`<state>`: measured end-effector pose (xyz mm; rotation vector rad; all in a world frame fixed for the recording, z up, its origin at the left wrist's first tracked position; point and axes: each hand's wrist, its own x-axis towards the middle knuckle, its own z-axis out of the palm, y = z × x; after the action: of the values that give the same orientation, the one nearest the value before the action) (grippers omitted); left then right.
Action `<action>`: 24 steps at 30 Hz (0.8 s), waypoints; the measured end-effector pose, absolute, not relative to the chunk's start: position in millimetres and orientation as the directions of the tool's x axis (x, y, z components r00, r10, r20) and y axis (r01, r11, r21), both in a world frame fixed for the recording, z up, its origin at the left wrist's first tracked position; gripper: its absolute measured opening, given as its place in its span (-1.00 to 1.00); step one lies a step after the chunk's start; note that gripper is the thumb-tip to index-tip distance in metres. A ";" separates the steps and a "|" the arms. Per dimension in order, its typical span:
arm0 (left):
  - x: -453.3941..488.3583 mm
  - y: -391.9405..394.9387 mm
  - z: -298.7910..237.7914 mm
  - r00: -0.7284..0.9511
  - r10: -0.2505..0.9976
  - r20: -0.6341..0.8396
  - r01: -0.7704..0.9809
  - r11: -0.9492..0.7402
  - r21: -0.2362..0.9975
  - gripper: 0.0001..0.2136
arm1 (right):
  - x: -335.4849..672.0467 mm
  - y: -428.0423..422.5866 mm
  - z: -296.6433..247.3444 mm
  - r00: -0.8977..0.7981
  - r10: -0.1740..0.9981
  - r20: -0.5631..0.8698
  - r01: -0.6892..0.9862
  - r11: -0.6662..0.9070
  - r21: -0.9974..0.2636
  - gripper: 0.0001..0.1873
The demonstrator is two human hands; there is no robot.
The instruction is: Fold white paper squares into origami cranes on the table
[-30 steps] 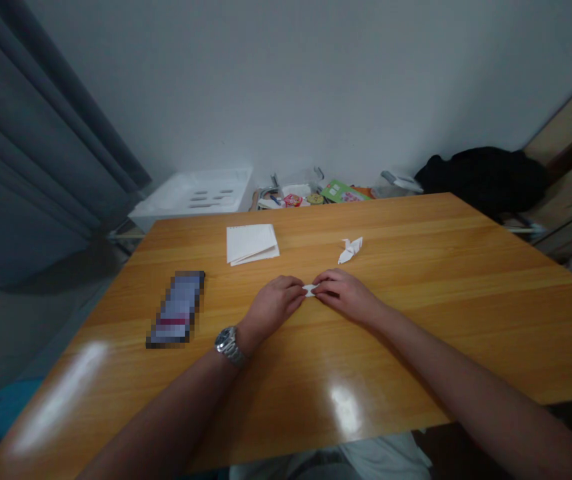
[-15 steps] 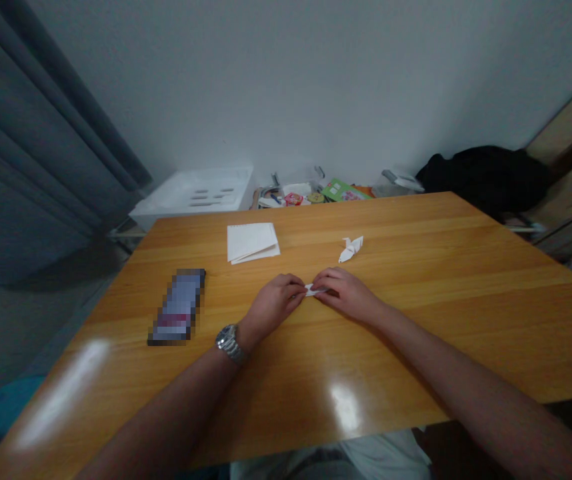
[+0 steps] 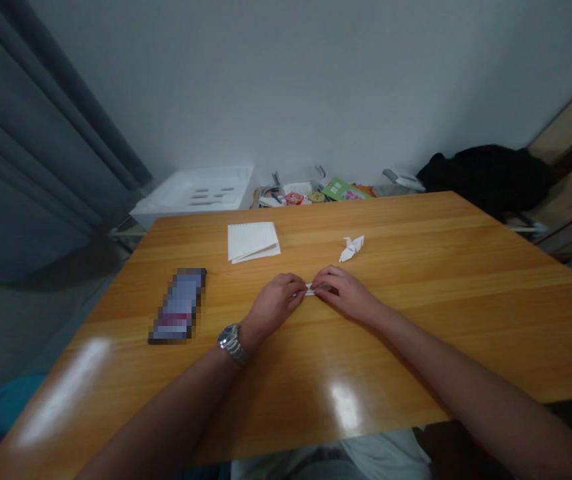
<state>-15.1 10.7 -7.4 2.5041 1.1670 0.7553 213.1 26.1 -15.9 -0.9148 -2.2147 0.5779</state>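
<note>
A small folded piece of white paper (image 3: 310,289) lies low over the table between my hands. My left hand (image 3: 279,297) pinches its left end, fingers pressed together. At the other end, my right hand (image 3: 342,291) grips the paper between thumb and fingers. Most of the paper is hidden by my fingertips; only a short strip shows in the gap. Just beyond my right hand rests a white origami crane (image 3: 352,249). A silver watch (image 3: 233,343) is on my left wrist.
The wooden table (image 3: 286,380) fills the lower view. Folded ruled paper (image 3: 252,240) lies at its back left, and a blurred-out phone (image 3: 179,307) is left of my hands. Behind the far edge stand a white tray (image 3: 201,193), a green booklet (image 3: 341,189) and a black cloth item (image 3: 486,177).
Almost nothing differs. Both hands keep their pinch on the folded paper, and the view has shifted very slightly.
</note>
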 end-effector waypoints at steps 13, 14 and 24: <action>-14.1 9.8 -4.4 0.553 0.765 0.330 0.627 -0.643 0.440 -0.86 | 210.5 25.0 -15.6 -0.531 0.751 0.393 0.449 0.642 -0.621 -0.83; -14.2 10.2 -5.3 0.552 0.765 0.332 0.625 -0.643 0.442 -0.87 | 210.3 24.8 -15.7 -0.534 0.752 0.387 0.450 0.640 -0.622 -0.81; -12.7 10.7 -6.0 0.564 0.759 0.326 0.630 -0.651 0.424 -0.88 | 210.0 24.1 -19.1 -0.516 0.770 0.376 0.484 0.624 -0.613 -0.78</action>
<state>-12.7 10.7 -6.0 2.5399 1.1528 0.7133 210.0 24.1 -19.1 -0.9775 -2.2107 0.5834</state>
